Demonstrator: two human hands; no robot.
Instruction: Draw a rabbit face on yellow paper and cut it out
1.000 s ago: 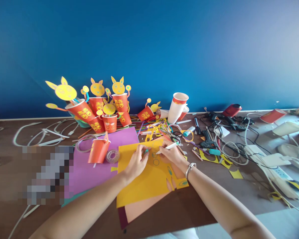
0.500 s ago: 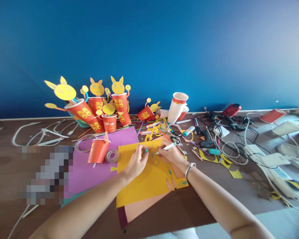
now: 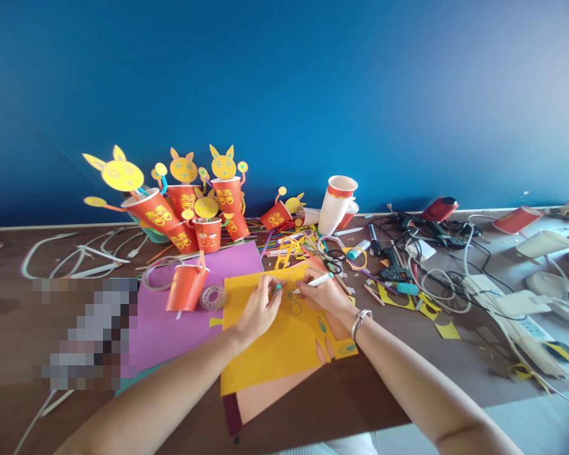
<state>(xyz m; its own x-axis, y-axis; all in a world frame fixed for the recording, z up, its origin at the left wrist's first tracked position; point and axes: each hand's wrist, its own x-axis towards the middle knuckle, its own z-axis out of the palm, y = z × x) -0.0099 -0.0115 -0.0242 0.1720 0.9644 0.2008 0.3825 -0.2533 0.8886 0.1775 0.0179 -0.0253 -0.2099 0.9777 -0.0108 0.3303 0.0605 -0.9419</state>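
My right hand (image 3: 320, 292) grips a white marker (image 3: 320, 279) with a teal end, its tip down at the yellow sheet (image 3: 253, 354). Pinched in the fingertips of my left hand (image 3: 262, 304) is a small teal marker cap (image 3: 278, 287); the hand rests on the same sheet. Teal circles (image 3: 296, 308) are drawn between my hands, one partly behind the right fingers. Lower right on the sheet are leaf-shaped outlines (image 3: 322, 325) in teal. Peach paper (image 3: 270, 399) sticks out underneath.
Purple paper (image 3: 165, 338) bears a tipped red cup (image 3: 186, 287) and a tape roll (image 3: 213, 297). Behind stand several red cups with yellow animal faces (image 3: 122, 175). Stacked cups (image 3: 334, 212), a glue gun (image 3: 394, 265), yellow scraps (image 3: 448, 330), cables and a power strip (image 3: 512, 309) crowd the right.
The marker in my right hand has shifted very slightly at the circles. My left hand keeps its place with the cap.
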